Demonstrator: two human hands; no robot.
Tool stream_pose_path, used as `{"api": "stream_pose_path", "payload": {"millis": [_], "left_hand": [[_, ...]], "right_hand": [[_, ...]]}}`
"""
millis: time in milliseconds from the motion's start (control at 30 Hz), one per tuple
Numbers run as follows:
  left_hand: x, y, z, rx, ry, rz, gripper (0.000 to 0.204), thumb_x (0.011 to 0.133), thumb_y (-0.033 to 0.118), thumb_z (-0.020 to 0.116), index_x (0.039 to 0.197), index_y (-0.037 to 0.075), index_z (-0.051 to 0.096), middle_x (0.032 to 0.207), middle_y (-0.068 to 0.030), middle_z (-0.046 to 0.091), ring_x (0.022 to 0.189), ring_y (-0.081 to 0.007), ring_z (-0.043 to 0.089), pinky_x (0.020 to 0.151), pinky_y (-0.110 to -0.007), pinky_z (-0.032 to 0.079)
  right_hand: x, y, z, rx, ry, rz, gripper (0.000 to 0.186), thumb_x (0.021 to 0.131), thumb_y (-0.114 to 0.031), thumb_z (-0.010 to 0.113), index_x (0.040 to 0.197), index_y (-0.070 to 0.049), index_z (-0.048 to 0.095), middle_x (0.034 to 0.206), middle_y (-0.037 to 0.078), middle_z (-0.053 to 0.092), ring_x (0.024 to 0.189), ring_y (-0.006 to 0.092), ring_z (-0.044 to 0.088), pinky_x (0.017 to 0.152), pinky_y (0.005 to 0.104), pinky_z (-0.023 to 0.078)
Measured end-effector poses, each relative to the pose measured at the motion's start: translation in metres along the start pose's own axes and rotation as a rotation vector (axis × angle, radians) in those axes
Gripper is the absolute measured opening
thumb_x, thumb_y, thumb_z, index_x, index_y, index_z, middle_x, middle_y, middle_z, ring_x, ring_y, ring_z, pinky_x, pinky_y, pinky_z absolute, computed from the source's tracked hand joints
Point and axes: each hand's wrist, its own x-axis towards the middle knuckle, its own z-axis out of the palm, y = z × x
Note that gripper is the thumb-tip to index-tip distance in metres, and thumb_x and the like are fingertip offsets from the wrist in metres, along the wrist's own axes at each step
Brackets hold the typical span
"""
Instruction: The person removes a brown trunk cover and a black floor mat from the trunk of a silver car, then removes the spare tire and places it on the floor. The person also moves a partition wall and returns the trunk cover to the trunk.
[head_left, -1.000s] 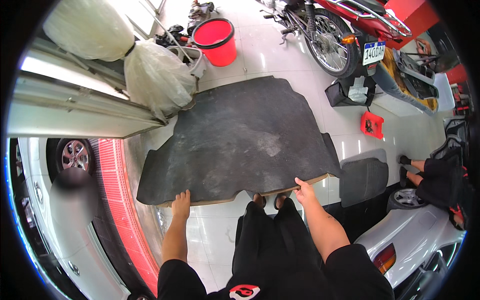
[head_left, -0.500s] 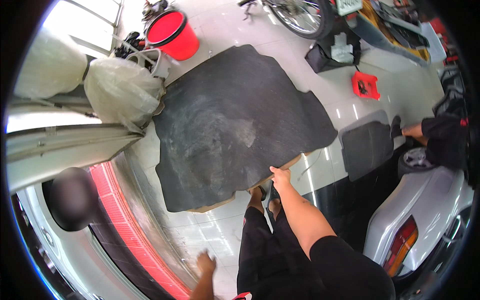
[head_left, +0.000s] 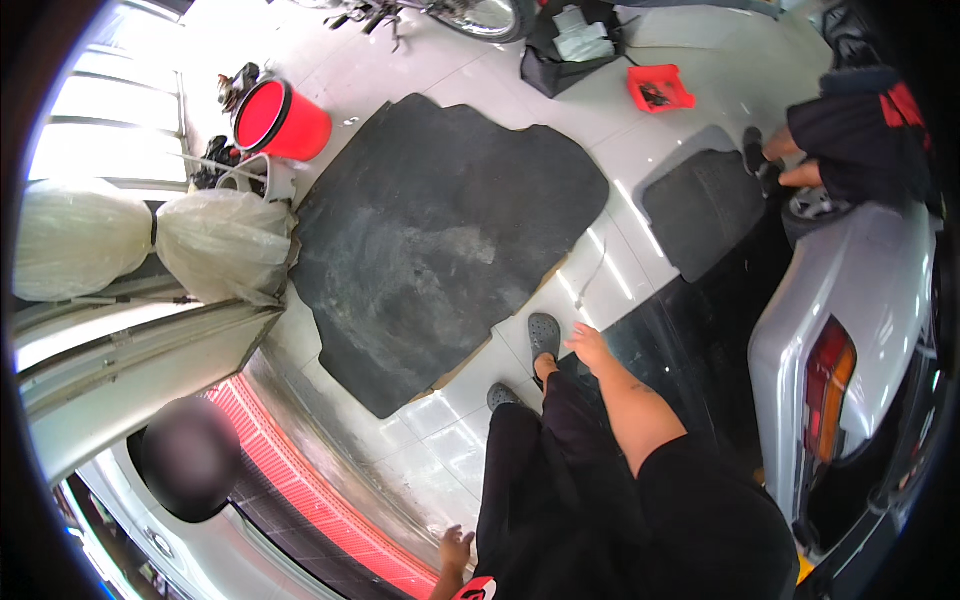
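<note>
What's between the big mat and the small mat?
In the head view, pale floor tiles streaked with light separate the big mat and small mat.

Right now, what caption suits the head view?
Large mat on pale tiles, left hand and right hand clear of it.

Large charcoal mat: I count one.
Smaller dark mat: one, right of the large charcoal mat.
Left hand and right hand: two, both on its near side.
Gray clogs: two, near side too.
Red bucket: one, beyond its far left.
Red tray: one, beyond its far right.
Motorcycle: one on my feed, cut off, beyond its far edge.
Cars: I see two, one to either side.
</note>
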Motion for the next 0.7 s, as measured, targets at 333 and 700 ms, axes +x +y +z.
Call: {"api": "stream_pose_path", "payload": {"millis": [333,700], "left_hand": [[0.093,0.066,-0.071,0.032,0.031,0.44,0.051,0.082,0.019,0.083,0.126,-0.003,0.067,0.103,-0.0206,0.075,0.096,-0.0298,0.072,0.089,-0.04,0.056],[0.118,0.222,-0.182,0.154,0.053,0.728,0.05,0.09,0.023,0.077,0.131,-0.004,0.066,0.117,-0.0225,0.073,0.108,-0.0323,0.067,0.098,-0.043,0.052]], "right_hand": [[-0.296,0.215,-0.082,-0.378,0.29,0.288,0.058,0.085,-0.027,0.066,0.141,-0.011,0.062,0.137,0.013,0.067,0.127,0.0316,0.064,0.11,0.0413,0.05],[-0.458,0.23,0.076,0.115,0.407,0.138,0.06,0.087,-0.027,0.075,0.141,-0.004,0.061,0.136,0.016,0.068,0.126,0.029,0.065,0.109,0.0389,0.05]]}}
